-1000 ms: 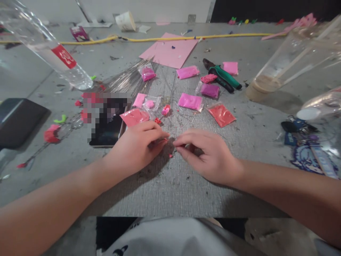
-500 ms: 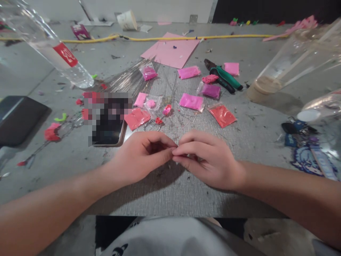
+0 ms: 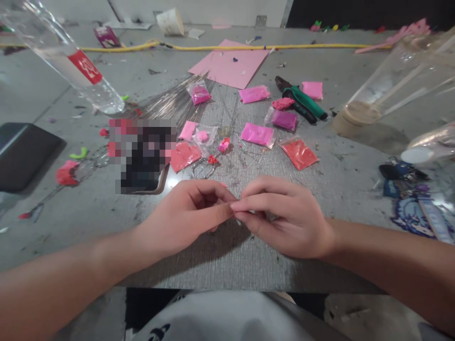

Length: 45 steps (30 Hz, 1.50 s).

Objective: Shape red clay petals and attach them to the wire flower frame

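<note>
My left hand (image 3: pixel 195 213) and my right hand (image 3: pixel 280 213) meet over the near part of the grey table, fingertips touching. Both are closed in a pinch; whatever they hold between the tips is too small or too hidden to name. Just beyond them lie a twisted wire piece with red bits (image 3: pixel 203 166), a pink and red lump (image 3: pixel 223 144) and a red clay packet (image 3: pixel 185 156). Farther right are a magenta clay packet (image 3: pixel 257 135) and another red packet (image 3: pixel 299 153).
A phone (image 3: pixel 144 161), partly blurred out, lies left of my hands. Behind are thin wires (image 3: pixel 167 104), green-handled pliers (image 3: pixel 302 99) and a pink sheet (image 3: pixel 231 64). A water bottle (image 3: pixel 88 78) stands left, a clear plastic cup (image 3: pixel 377 90) right, with keys and charms (image 3: pixel 401 177) nearer.
Both hands stay pinched together and have dipped slightly toward me in the view. The camera view has shifted a little; the things on the table lie as before.
</note>
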{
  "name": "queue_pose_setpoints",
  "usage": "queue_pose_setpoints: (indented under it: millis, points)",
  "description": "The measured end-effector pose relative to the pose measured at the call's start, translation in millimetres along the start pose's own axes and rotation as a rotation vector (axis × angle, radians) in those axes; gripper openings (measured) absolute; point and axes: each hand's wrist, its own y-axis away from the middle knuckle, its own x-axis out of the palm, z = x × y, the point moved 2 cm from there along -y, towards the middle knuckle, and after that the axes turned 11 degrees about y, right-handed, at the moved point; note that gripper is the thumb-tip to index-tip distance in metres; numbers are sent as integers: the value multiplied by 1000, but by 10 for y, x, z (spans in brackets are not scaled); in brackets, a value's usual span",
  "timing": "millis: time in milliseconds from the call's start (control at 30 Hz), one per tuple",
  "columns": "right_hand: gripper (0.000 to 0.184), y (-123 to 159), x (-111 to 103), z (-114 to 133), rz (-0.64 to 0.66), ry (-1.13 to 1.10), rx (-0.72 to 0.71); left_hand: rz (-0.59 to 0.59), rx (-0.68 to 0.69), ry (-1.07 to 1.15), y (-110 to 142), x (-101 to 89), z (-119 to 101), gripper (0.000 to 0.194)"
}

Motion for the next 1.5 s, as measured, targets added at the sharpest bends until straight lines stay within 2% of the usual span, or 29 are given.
queue_pose_setpoints:
  millis: [167,367,500,633,800,900,1033,1200,1333,1500]
  points:
    - [9,-12,21,35,-17,2,33,13,93,-3,-5,4,28,11]
    - [10,11,24,48,16,-115,198,2,134,-92,13,-9,35,13]
    - [9,39,63,36,89,-330,491,-44,203,-184,32,5,2,10]
    - [18,36,109,36,154,-645,789,-84,297,-327,38,8,-12,9]
    - [27,8,110,10,215,-764,994,-90,398,-517,11,-15,41,10]
    - [31,-8,96,-18,212,-788,1026,-97,483,-637,0,-33,52,7]
    - [33,-19,72,-55,168,-835,991,-64,595,-800,-51,-110,-1,7]
    - [26,18,40,-126,84,-790,928,237,655,-1029,-185,-296,-66,15]
    - [20,47,31,-181,57,-784,907,335,622,-1151,-226,-386,-69,26]
    - [21,40,36,-187,77,-781,909,454,609,-1155,-226,-374,-33,33]
